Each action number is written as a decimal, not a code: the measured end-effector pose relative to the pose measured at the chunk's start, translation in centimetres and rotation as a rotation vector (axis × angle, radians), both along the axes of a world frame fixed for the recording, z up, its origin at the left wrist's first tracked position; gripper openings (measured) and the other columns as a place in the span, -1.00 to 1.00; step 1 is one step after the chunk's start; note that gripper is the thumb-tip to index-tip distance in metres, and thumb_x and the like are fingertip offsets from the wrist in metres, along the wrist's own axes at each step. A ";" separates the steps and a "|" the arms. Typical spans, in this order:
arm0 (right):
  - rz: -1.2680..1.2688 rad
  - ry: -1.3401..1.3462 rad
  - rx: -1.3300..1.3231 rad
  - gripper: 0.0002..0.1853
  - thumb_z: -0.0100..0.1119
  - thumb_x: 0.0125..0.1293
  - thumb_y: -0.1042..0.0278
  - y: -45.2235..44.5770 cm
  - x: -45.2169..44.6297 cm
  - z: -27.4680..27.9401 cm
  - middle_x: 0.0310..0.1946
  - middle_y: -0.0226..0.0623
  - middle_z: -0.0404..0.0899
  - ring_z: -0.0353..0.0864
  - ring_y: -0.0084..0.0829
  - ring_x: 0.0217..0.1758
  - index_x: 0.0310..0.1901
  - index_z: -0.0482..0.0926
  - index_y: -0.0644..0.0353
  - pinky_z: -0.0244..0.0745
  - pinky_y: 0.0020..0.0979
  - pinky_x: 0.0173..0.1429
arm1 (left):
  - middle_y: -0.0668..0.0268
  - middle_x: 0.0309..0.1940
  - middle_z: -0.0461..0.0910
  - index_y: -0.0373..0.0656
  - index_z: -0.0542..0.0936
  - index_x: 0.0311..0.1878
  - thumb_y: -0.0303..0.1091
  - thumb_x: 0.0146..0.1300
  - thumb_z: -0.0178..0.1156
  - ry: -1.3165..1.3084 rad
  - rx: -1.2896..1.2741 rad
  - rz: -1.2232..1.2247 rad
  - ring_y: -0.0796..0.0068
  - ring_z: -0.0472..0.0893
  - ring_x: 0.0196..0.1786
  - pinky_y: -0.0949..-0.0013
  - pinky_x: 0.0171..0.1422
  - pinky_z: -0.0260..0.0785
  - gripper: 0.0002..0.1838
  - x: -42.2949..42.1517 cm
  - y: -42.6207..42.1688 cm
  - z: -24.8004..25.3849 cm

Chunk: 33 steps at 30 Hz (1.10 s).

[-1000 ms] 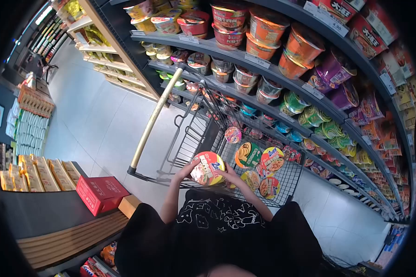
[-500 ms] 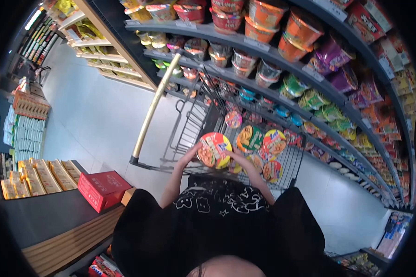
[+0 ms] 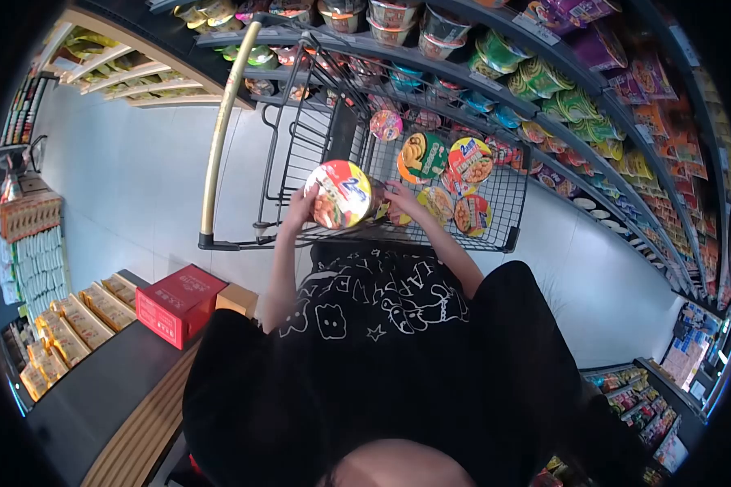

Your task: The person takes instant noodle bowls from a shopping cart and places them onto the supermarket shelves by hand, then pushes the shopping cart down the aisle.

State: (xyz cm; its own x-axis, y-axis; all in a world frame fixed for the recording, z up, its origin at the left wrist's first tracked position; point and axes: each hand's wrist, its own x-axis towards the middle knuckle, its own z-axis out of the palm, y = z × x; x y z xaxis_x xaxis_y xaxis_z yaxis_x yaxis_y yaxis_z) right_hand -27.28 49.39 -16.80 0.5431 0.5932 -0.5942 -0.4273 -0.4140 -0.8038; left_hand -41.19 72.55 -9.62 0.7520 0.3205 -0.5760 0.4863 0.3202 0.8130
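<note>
A large instant noodle bowl (image 3: 339, 195) with a red, white and yellow lid is held above the near left part of the cart, lid facing up toward me. My left hand (image 3: 299, 209) grips its left rim. My right hand (image 3: 406, 203) is just right of the bowl, fingers partly spread and apart from the lid. Below, in the wire shopping cart (image 3: 495, 231), lie a green and orange noodle bowl (image 3: 421, 157), a red and yellow noodle bowl (image 3: 471, 161), another noodle bowl (image 3: 472, 215) and a small pink noodle cup (image 3: 386, 125).
Curved shelves (image 3: 495, 85) of noodle bowls and packets run beyond the cart. The gold cart handle (image 3: 226, 138) is at the left. A red box (image 3: 179, 304) and yellow packs (image 3: 81, 325) sit on a dark counter to my left.
The noodle bowl has moved left with my left hand. My right hand has come away from its lid. The view has shifted, and cart and shelves appear higher.
</note>
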 end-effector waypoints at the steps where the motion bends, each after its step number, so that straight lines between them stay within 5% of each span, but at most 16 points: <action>1: 0.141 -0.037 -0.002 -0.61 -0.04 0.17 0.19 0.6 -0.3 -0.2 -0.38 -0.28 0.51 0.54 -0.44 -0.53 0.03 0.26 0.09 0.45 -0.50 -0.57 | 0.35 -0.45 0.53 -0.23 0.42 -0.15 -0.01 0.16 -0.02 -0.014 -0.005 0.056 0.59 0.54 -0.53 0.52 -0.55 0.41 -0.57 0.0 0.0 0.7; 2: 0.145 -0.030 -0.004 -0.61 -0.04 0.17 0.19 1.5 -0.5 -0.5 -0.38 -0.28 0.51 0.54 -0.44 -0.53 0.03 0.26 0.09 0.45 -0.50 -0.57 | 0.33 -0.46 0.53 -0.22 0.41 -0.14 -0.03 0.17 -0.03 -0.026 0.011 0.036 0.59 0.55 -0.49 0.51 -0.55 0.42 -0.58 0.1 0.7 0.4; 4: 0.386 -0.132 -0.267 -0.39 -0.08 0.18 0.10 3.2 -1.2 0.6 -0.28 -0.12 0.48 0.53 -0.40 -0.66 0.21 -0.05 0.02 0.39 -0.50 -0.72 | 0.31 -0.42 0.53 -0.22 0.40 -0.12 -0.07 0.21 -0.08 -0.087 0.004 0.090 0.57 0.56 -0.45 0.48 -0.51 0.46 -0.62 0.1 1.6 1.0; 7: 0.253 -0.009 -0.122 -0.35 -0.10 0.19 0.12 3.6 -1.9 1.8 -0.29 -0.10 0.49 0.54 -0.32 -0.66 0.23 -0.16 0.02 0.46 -0.49 -0.67 | 0.29 -0.31 0.52 -0.26 0.37 -0.09 -0.13 0.25 -0.13 -0.206 -0.030 0.185 0.54 0.56 -0.39 0.45 -0.42 0.49 -0.63 0.8 2.0 5.2; 13: 0.168 0.079 -0.023 -0.56 -0.10 0.21 0.17 2.8 -2.1 0.6 -0.45 -0.06 0.50 0.56 -0.29 -0.64 0.08 0.10 0.11 0.49 -0.45 -0.64 | 0.23 -0.24 0.50 -0.28 0.35 -0.04 -0.13 0.26 -0.15 -0.361 0.060 0.240 0.47 0.55 -0.25 0.36 -0.24 0.47 -0.61 1.5 4.0 8.8; 17: 0.161 0.166 -0.043 -0.51 -0.12 0.21 0.10 1.9 -1.4 0.0 -0.46 -0.11 0.52 0.57 -0.33 -0.59 0.11 0.09 0.15 0.47 -0.48 -0.63 | 0.26 -0.31 0.52 -0.26 0.39 -0.08 -0.09 0.25 -0.14 -0.210 0.154 0.084 0.51 0.56 -0.34 0.39 -0.38 0.48 -0.60 1.4 3.4 8.8; 19: -0.100 0.192 -0.062 -0.54 -0.06 0.17 0.09 -0.7 0.3 -2.8 -0.47 -0.15 0.53 0.58 -0.35 -0.52 0.04 0.23 0.18 0.47 -0.45 -0.58 | 0.34 -0.49 0.51 -0.26 0.45 -0.23 -0.13 0.23 -0.10 -0.081 0.191 -0.011 0.64 0.51 -0.53 0.56 -0.58 0.39 -0.66 1.4 2.0 7.7; 21: -0.256 -0.080 -0.139 -0.60 0.05 0.07 0.14 -4.9 2.0 -8.4 -0.45 -0.17 0.54 0.57 -0.38 -0.49 -0.09 0.38 0.18 0.47 -0.45 -0.53 | 0.43 -0.64 0.42 -0.26 0.46 -0.30 -0.13 0.23 -0.09 -0.009 0.233 -0.085 0.71 0.42 -0.64 0.61 -0.69 0.27 -0.66 1.1 0.8 5.4; 24: -0.157 -0.219 -0.411 -0.60 0.13 -0.04 0.20 -10.5 5.2 -11.2 -0.37 -0.15 0.54 0.57 -0.32 -0.37 -0.15 0.44 0.21 0.49 -0.39 -0.37 | 0.45 -0.67 0.41 -0.26 0.45 -0.29 -0.13 0.23 -0.10 0.002 0.226 0.006 0.75 0.38 -0.67 0.63 -0.66 0.25 -0.66 0.2 -0.5 1.5; 27: 0.008 -0.448 -0.669 -0.54 0.14 -0.09 0.25 -13.1 6.8 -11.3 -0.28 -0.10 0.52 0.53 -0.24 -0.22 -0.10 0.40 0.24 0.42 -0.38 -0.13 | 0.41 -0.56 0.47 -0.30 0.43 -0.17 -0.17 0.25 -0.12 0.138 0.259 -0.030 0.73 0.42 -0.57 0.60 -0.55 0.28 -0.65 -0.3 -0.1 2.0; 29: -0.064 -0.289 -0.649 -0.46 0.14 -0.09 0.26 -13.6 7.9 -12.1 -0.13 -0.06 0.45 0.46 -0.20 -0.08 -0.01 0.31 0.26 0.32 -0.36 0.03 | 0.26 -0.35 0.50 -0.31 0.30 0.04 -0.21 0.23 -0.09 -0.010 0.327 0.006 0.64 0.48 -0.36 0.58 -0.32 0.31 -0.59 -0.4 -0.6 2.1; 33: 0.042 -0.144 -0.671 -0.43 0.11 -0.07 0.31 -13.1 9.1 -14.7 -0.03 0.03 0.33 0.39 -0.14 -0.02 0.04 0.24 0.26 0.31 -0.32 0.04 | 0.09 -0.20 0.47 -0.28 0.24 0.11 -0.24 0.21 -0.06 0.052 0.648 0.011 0.45 0.49 -0.27 0.45 -0.21 0.33 -0.55 -0.2 -1.4 2.1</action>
State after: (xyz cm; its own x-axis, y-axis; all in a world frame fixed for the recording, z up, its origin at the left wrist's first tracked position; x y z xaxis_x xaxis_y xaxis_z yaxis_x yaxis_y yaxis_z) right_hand -18.20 36.33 -31.55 0.6288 0.1448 -0.7639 -0.3079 -0.8558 -0.4157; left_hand -41.38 71.12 -7.52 0.7228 0.6231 -0.2990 0.5300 -0.2220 0.8184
